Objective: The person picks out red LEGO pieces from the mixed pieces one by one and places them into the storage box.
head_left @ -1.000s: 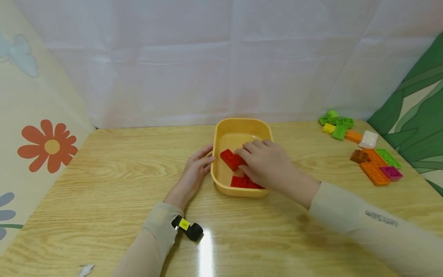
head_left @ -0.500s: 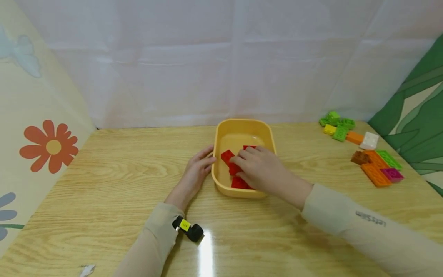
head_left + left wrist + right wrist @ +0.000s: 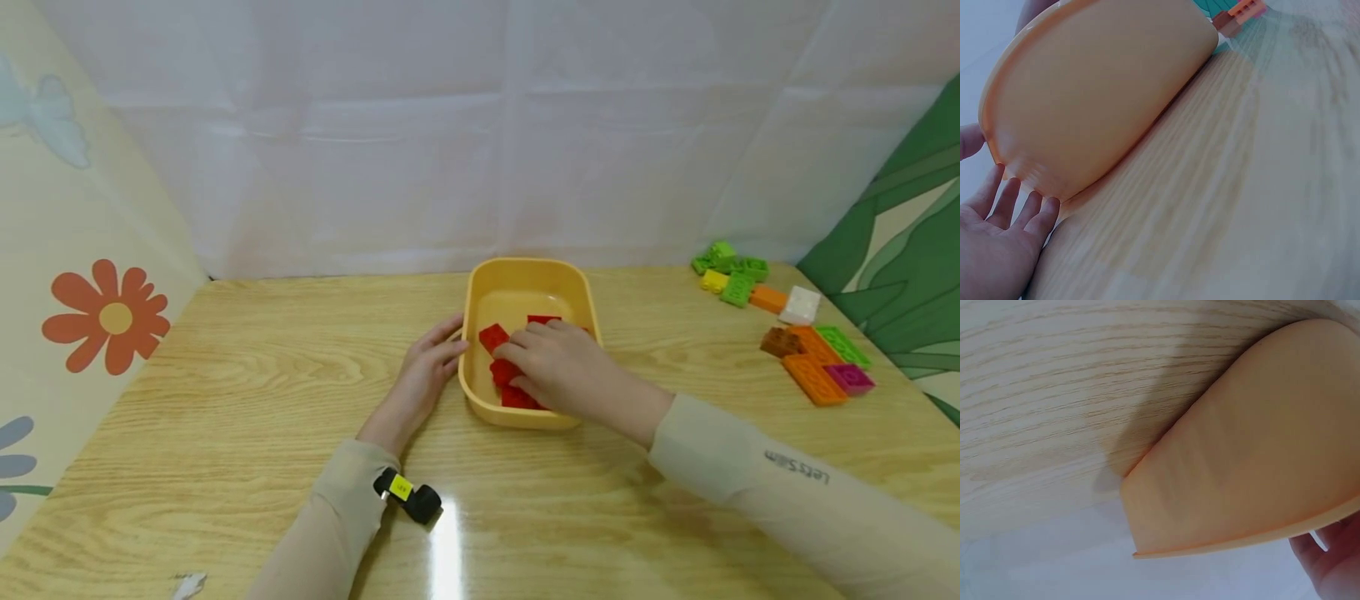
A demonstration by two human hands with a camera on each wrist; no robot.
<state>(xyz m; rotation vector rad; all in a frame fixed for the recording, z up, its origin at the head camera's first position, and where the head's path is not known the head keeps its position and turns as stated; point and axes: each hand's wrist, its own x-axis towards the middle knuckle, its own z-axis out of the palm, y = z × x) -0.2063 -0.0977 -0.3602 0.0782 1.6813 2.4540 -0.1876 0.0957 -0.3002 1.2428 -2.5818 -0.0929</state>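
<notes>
A yellow plastic bin (image 3: 528, 285) stands on the wooden table with several red toy bricks inside. My left hand (image 3: 423, 363) rests against its left side. In the left wrist view, fairly straight fingers (image 3: 1034, 209) touch the bin's outer wall (image 3: 1097, 94), with the thumb by the rim. My right hand (image 3: 562, 367) reaches down into the bin, fingers curled over a red brick (image 3: 502, 373) that it seems to pinch. Another red brick (image 3: 493, 337) lies to its left, and one more (image 3: 543, 319) shows beyond the knuckles. The hand covers part of the pile.
At the far right lie loose bricks: green (image 3: 738, 288), yellow (image 3: 713, 281), white (image 3: 800, 305), brown (image 3: 781, 341), orange (image 3: 814, 380) and magenta (image 3: 851, 377). A white cloth (image 3: 360, 150) hangs behind the table. A torn white scrap (image 3: 188, 586) is at the front left.
Inside the bin, my right hand has shifted left and slightly lower, and the red bricks under it have moved about. My left hand has stayed against the bin.
</notes>
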